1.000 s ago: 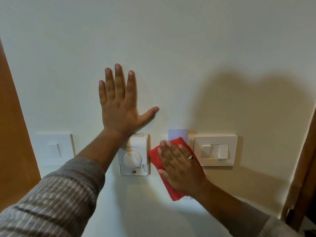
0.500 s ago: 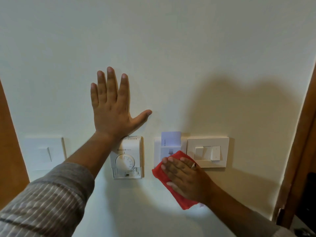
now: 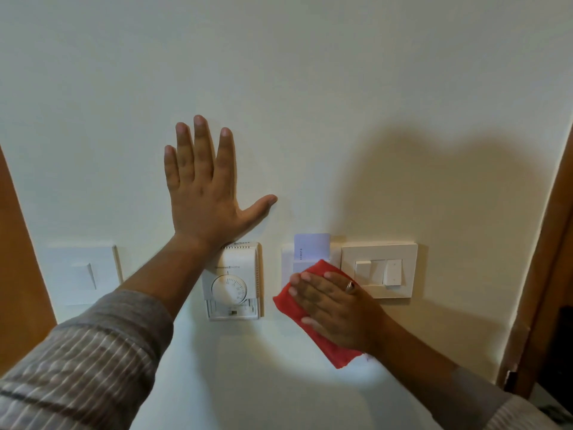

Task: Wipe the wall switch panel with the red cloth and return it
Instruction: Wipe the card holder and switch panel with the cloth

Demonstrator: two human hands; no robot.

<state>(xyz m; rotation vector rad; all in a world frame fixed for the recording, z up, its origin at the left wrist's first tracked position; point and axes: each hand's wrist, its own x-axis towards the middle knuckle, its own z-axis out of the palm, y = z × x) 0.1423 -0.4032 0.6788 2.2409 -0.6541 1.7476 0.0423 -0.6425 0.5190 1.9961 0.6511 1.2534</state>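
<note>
Head view, red cloth (image 3: 313, 305) under right hand (image 3: 338, 311)

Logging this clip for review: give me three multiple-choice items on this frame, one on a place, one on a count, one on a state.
1. Where is the red cloth? A on the far-left switch; B on the door frame; C between thermostat and switch panel.
2. Rockers on that switch panel? A one; B two; C four.
3. The left hand is: A flat on the wall; B a fist; C gripping the dial.
Answers: C, right hand presses it there; B, two show side by side; A, fingers straight above the thermostat.
</note>
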